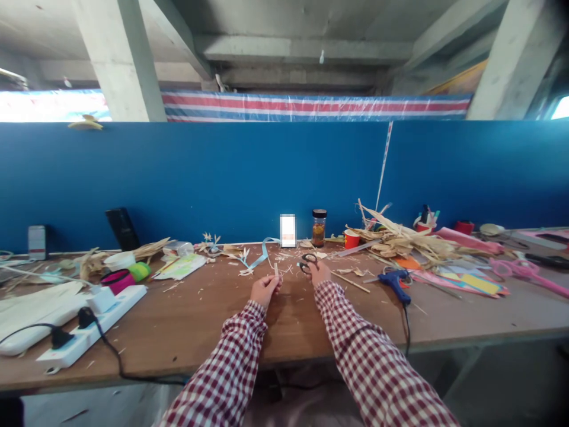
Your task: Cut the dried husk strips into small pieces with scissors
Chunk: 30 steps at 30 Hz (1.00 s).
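My left hand (265,289) is closed in a pinch on a small pale strip (276,270), perhaps a piece of dry husk, which points upward from the fingertips. To its right, my right hand (320,272) is at a pair of dark-handled scissors (307,261), its fingers closed at the handle loops; the blades are hard to make out. Thin shreds lie scattered on the table beyond both hands. A light blue ribbon (259,259) curls behind my left hand. A thin stick (351,281) lies right of my right hand.
A blue glue gun (395,286) with a cord lies at right, before piled dry husks (404,237). A lidded jar (319,228) and red cup (351,239) stand at the back. At left is a white power strip (95,325) with cables. A blue partition (231,172) bounds the table.
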{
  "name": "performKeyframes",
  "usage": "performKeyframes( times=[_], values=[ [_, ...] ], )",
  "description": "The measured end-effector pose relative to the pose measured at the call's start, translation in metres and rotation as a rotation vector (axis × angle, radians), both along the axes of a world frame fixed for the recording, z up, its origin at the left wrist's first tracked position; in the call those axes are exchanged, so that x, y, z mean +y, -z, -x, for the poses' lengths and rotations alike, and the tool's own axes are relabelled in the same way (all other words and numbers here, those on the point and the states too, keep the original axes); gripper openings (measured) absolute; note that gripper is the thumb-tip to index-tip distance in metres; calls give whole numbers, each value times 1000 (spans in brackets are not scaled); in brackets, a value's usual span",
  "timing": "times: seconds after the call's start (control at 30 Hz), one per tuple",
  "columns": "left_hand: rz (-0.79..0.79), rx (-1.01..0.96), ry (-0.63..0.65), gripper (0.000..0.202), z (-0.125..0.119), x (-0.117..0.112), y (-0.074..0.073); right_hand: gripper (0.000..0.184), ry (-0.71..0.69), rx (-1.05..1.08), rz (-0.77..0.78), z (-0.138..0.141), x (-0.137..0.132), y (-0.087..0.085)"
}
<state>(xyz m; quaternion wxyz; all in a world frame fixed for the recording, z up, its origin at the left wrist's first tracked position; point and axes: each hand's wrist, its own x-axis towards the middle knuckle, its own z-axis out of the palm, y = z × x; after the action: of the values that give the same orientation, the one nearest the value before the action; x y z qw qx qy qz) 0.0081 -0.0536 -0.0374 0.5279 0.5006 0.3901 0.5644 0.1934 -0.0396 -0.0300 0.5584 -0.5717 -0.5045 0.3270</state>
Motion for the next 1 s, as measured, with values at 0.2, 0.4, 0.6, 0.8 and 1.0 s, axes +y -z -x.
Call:
performKeyframes(
  times=[0.2,0.4,0.6,0.8,1.0],
  values=[
    [-4,-18,19,31,-2,-4,-4,25,-106,351,42,20,1,3],
    [25,-68,28,37,-4,-6,-6,26,-324,495,74,50,-16,5],
    [57,-98,2,40,-2,-1,-3,26,-437,555,76,54,-27,-1],
    [76,-135,7,39,-2,-2,-5,25,-542,571,113,53,-35,-5],
    [78,-166,19,39,-2,-4,-8,25,-585,592,141,52,-42,-10]
  ],
)
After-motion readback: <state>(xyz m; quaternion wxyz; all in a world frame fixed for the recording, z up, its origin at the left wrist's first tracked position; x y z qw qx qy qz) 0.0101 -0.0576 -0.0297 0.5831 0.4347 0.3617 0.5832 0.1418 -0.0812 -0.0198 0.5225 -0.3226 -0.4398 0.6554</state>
